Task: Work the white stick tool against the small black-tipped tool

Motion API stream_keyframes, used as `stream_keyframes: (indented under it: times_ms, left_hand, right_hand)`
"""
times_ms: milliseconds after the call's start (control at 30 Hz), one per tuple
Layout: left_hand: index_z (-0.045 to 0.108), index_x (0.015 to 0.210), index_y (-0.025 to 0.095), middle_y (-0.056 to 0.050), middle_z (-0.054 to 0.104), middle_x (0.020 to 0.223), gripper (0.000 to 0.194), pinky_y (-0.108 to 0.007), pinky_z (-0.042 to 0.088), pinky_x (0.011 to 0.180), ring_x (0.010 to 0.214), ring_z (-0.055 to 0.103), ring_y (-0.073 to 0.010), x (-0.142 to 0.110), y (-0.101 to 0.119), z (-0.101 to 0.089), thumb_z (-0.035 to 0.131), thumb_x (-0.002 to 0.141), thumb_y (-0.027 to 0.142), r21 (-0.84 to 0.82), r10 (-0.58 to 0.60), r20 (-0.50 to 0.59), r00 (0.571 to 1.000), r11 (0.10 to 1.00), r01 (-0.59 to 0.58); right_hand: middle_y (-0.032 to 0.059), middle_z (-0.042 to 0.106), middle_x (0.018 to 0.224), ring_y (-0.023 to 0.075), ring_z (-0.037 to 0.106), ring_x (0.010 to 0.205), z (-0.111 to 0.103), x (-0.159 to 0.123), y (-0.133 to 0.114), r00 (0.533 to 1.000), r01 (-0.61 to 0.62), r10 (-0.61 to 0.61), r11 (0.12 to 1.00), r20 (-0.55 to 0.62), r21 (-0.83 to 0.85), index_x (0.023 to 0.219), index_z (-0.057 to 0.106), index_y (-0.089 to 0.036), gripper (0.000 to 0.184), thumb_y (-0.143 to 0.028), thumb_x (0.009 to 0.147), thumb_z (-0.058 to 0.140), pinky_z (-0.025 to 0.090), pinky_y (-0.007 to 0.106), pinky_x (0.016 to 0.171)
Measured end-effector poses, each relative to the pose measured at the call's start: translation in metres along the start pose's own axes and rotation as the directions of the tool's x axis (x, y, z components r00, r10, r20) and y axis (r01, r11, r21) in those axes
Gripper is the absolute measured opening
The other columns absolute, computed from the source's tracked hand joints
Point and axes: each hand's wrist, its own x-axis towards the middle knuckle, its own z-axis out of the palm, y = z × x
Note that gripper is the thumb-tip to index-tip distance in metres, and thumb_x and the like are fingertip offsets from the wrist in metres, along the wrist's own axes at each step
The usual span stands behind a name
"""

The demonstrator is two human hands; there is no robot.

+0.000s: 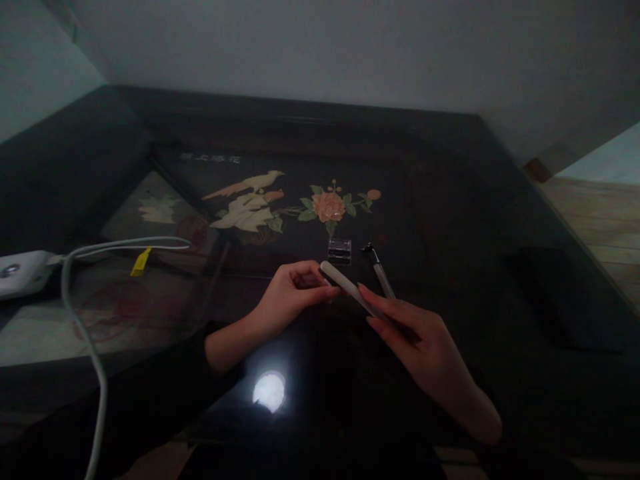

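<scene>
A pale, slim bar with rounded ends (pixel 345 283) is held up at a slant above the dark tabletop. My right hand (pixel 417 333) grips its lower end between thumb and fingers. At its upper end, the thumb and fingers of my left hand (pixel 297 288) are closed; a small dark part shows there, too dim to name. Just beyond the bar lies a small clear case (pixel 339 252) with dark contents. A thin silver-handled tool with a black angled head (pixel 383 275) lies behind my right hand, its near end hidden.
The glossy dark table (pixel 450 200) carries a bird-and-flower picture (pixel 327 205). On the left, a white device (pixel 25 273) has a white cable (pixel 95 347) with a yellow tag (pixel 141 262). A flat dark object (pixel 570 300) lies at right. A wall (pixel 310 53) stands behind.
</scene>
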Motion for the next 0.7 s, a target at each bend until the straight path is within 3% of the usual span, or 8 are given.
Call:
stream_keyframes:
  times_ms: [333, 700]
  left_hand:
    - [0.065, 0.062, 0.013, 0.000, 0.071, 0.067, 0.021, -0.013, 0.048, 0.054, 0.055, 0.062, -0.0059, 0.004, -0.002, -0.011, 0.085, 0.060, 0.019, -0.047, 0.102, -0.105, 0.989, 0.993, -0.107]
    - [0.064, 0.065, 0.012, 0.001, 0.066, 0.058, 0.021, -0.021, 0.052, 0.055, 0.051, 0.060, -0.0096, 0.000, 0.001, 0.001, 0.083, 0.058, 0.018, 0.054, 0.004, 0.003, 1.000, 0.999, -0.005]
  right_hand:
    - [0.0033, 0.071, 0.120, 0.0187, 0.071, 0.099, -0.010, -0.003, 0.005, 0.998, -0.037, 0.039, 0.998, 0.047, -0.049, 0.127, 0.062, -0.026, 0.039, -0.015, 0.090, 0.057, 0.059, 0.028, 0.080]
    - [0.0025, 0.068, 0.124, 0.0178, 0.068, 0.107, 0.001, -0.002, 0.001, 1.000, 0.005, -0.006, 0.999, 0.015, 0.043, 0.128, 0.061, -0.025, 0.040, -0.015, 0.090, 0.058, 0.056, 0.027, 0.087]
